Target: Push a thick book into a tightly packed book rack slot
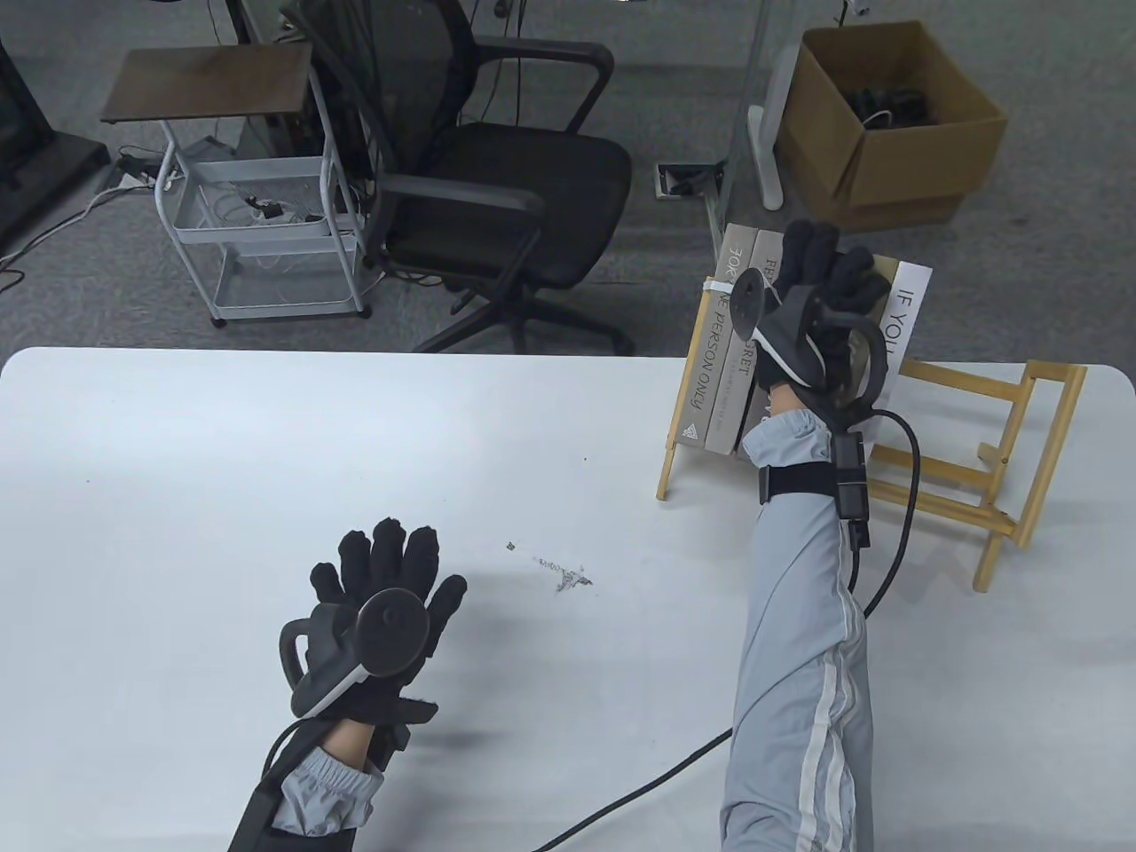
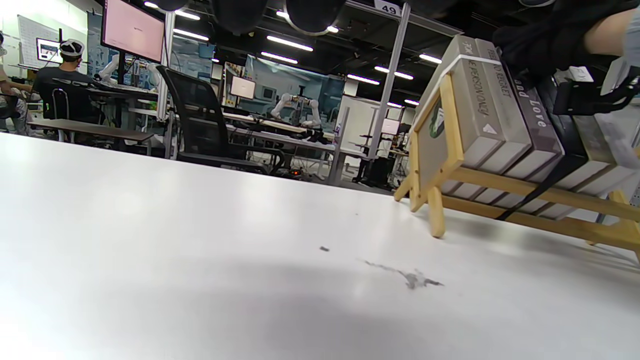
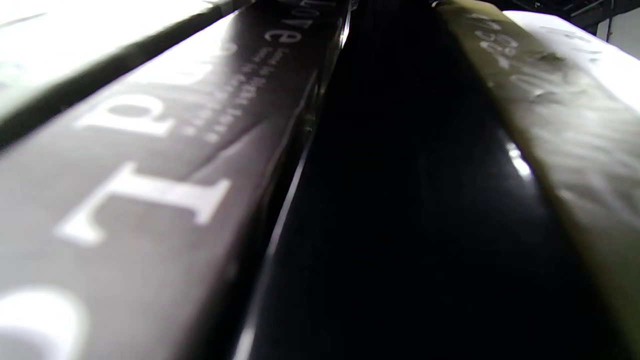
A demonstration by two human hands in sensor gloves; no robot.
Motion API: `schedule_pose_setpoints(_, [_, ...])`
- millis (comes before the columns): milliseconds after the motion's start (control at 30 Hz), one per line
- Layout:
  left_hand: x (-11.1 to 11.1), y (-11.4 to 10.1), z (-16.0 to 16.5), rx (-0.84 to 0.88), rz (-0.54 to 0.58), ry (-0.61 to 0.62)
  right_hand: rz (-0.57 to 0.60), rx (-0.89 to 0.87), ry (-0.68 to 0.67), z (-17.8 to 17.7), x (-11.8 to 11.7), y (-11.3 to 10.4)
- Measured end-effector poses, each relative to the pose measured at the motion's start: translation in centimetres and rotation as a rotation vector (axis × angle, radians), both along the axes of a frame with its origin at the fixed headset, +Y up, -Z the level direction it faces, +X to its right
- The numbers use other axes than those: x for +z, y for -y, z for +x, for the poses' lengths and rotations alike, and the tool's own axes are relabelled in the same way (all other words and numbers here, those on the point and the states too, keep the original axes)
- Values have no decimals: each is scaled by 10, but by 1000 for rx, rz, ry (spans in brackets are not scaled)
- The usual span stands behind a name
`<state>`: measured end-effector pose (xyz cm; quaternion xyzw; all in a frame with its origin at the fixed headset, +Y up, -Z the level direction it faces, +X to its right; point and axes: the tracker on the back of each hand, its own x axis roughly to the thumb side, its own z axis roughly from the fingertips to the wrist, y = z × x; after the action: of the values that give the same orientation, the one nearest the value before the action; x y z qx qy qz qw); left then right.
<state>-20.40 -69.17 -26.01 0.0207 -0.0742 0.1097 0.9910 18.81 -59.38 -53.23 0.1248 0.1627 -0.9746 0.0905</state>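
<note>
A wooden book rack (image 1: pixel 963 472) stands at the table's right, with several books leaning in it, spines up. My right hand (image 1: pixel 821 266) lies flat on the spines, fingers stretched over the books' top ends, pressing on a thick black book (image 2: pixel 562 132) between a dark "and Love" book (image 2: pixel 532 107) and a white "IF YOU" book (image 1: pixel 907 311). The right wrist view shows the black spine (image 3: pixel 415 200) close up, level with its neighbours. In the table view my hand hides it. My left hand (image 1: pixel 390 568) rests flat on the table, fingers spread, holding nothing.
Grey books (image 1: pixel 714 355) fill the rack's left end. A dark smudge (image 1: pixel 564 577) marks the white table (image 1: pixel 266 461). My glove cable (image 1: pixel 896 532) trails beside the rack. An office chair (image 1: pixel 479 177), wire trolley (image 1: pixel 257 222) and cardboard box (image 1: pixel 887 133) stand beyond the far edge.
</note>
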Motion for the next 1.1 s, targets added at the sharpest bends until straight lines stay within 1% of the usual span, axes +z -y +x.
schedule_pose_setpoints(133, [0, 0, 1, 4, -5, 2, -20, -39, -2, 0, 0, -1])
schedule_pose_setpoints(300, [0, 1, 1, 6, -3, 6, -13, -57, -10, -1, 1, 1])
schedule_pose_setpoints(367, [0, 0, 0, 11, -1, 4, -38, -88, -16, 0, 2, -3])
schedule_pose_setpoints(433, [-1, 1, -1, 16, -4, 4, -82, -173, -37, 1, 6, -8])
schedule_pose_setpoints(533, [-1, 0, -1, 19, -5, 4, -34, -212, -76, 0, 14, -14])
schedule_pose_setpoints(633, [0, -1, -1, 33, 0, 13, 10, -210, -129, -6, 26, -21])
schedule_pose_setpoints(733, [1, -2, 1, 29, 5, 23, -6, -198, -155, -15, 44, -28])
schedule_pose_setpoints(833, [2, -1, 3, 29, 4, 33, -64, -226, -237, -22, 64, -30])
schedule_pose_setpoints(933, [3, -1, 6, 22, 4, 43, -148, -279, -311, -25, 88, -29])
schedule_pose_setpoints(967, [3, 0, 8, 22, 2, 47, -162, -290, -326, -26, 92, -28])
schedule_pose_setpoints(1067, [5, 1, 13, 9, 0, 64, -232, -317, -386, -26, 118, -23])
schedule_pose_setpoints(1100, [5, 1, 14, 7, 0, 70, -239, -313, -397, -26, 124, -21])
